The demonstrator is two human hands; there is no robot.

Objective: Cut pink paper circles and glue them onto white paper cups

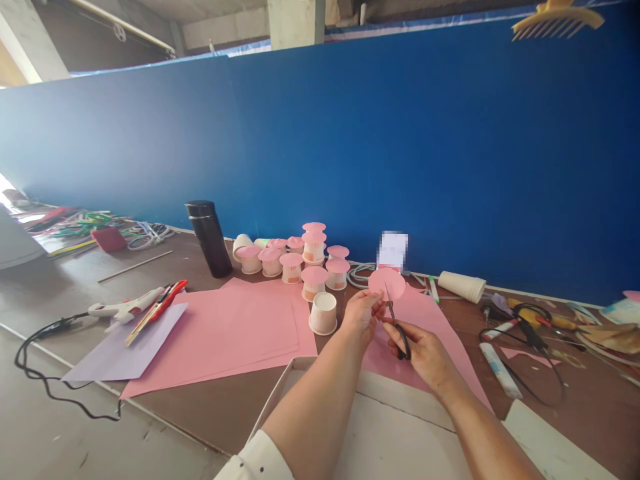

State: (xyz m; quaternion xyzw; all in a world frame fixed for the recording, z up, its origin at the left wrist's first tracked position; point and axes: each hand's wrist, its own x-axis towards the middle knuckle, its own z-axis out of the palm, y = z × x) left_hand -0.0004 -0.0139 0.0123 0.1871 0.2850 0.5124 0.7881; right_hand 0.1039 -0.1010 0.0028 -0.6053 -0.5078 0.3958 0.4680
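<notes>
Head view: a card (393,249) is seen by the blue wall (425,147), its face pixelated and unreadable. Print on the white tube (501,371) at right is too small to be read. A pink disc (394,279) is gripped at its lower edge by the left hand (367,311), thumb and fingertips pinched together. Scissors (403,343) are held by the right hand (424,345), fingers curled about the handles, blades overlapping the disc. Disc held up over pink paper (426,311), right of the uncovered cup (323,317).
</notes>
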